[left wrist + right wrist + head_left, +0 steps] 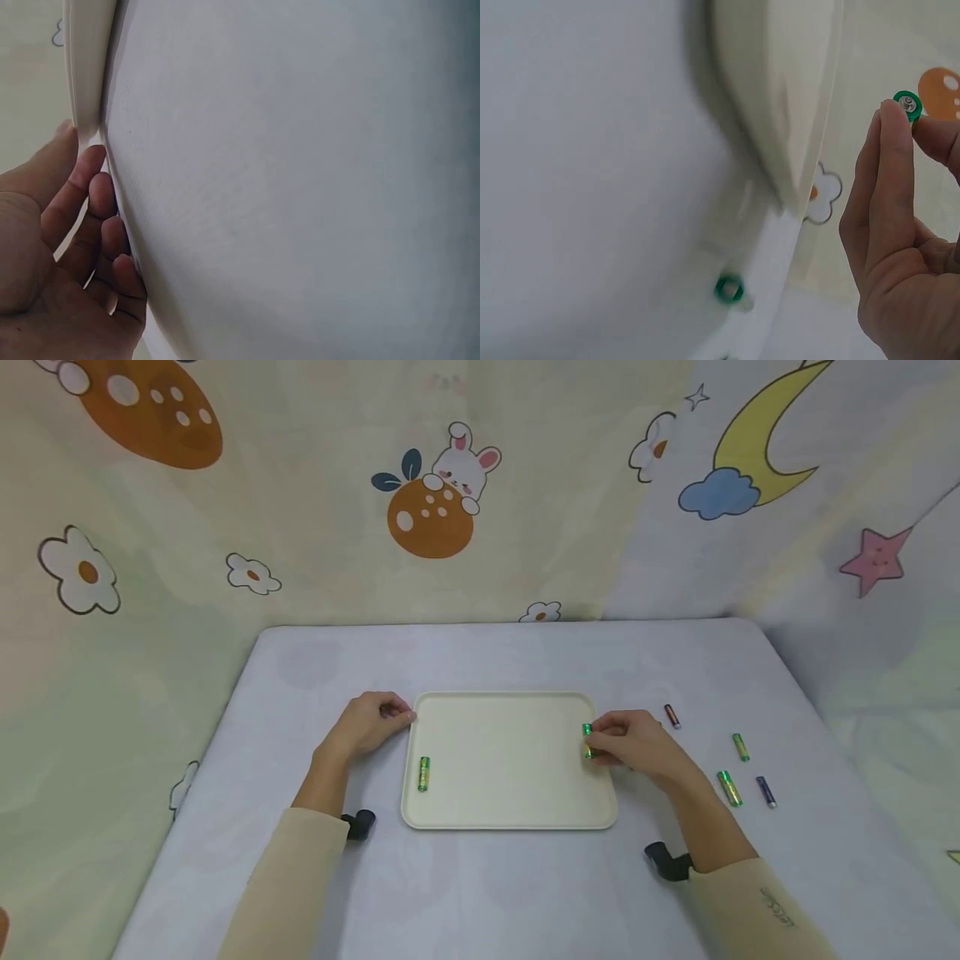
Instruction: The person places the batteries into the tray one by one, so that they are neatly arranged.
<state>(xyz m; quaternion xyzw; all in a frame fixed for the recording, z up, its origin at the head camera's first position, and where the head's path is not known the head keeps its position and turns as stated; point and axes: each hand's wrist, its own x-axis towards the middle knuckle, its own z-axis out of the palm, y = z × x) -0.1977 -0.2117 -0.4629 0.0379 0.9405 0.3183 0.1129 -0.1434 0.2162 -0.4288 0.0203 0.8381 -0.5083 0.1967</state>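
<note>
- Beige sleeves (283, 885) lie nearest, one behind each hand, with a black wrist camera (362, 825) on the inner side of each forearm.
- Outward of the right hand, on its near side, a purple battery (767, 792) and a large green battery (729, 788) lie side by side on the table; a small green battery (741, 747) is just beyond them.
- Between the hands sits the cream tray (502, 768). Inside it, on the near side of the left hand, lies a loose green-and-gold battery (423, 774).
- Right hand (633, 743) pinches a green battery (588, 741) between thumb and fingers at the tray's right side; whether it touches the tray I cannot tell.
- Left hand (370, 724) grasps the tray's left rim near the far corner.
- A red-brown battery (672, 717) lies beyond the right wrist.
- Farthest, past both hands, hangs the printed cloth (555, 527).
- Judging by this, the step in hand is setting the second battery into the tray; the next move seems to call for lowering it flat, then loosening the right fingers while the left steadies the rim.
</note>
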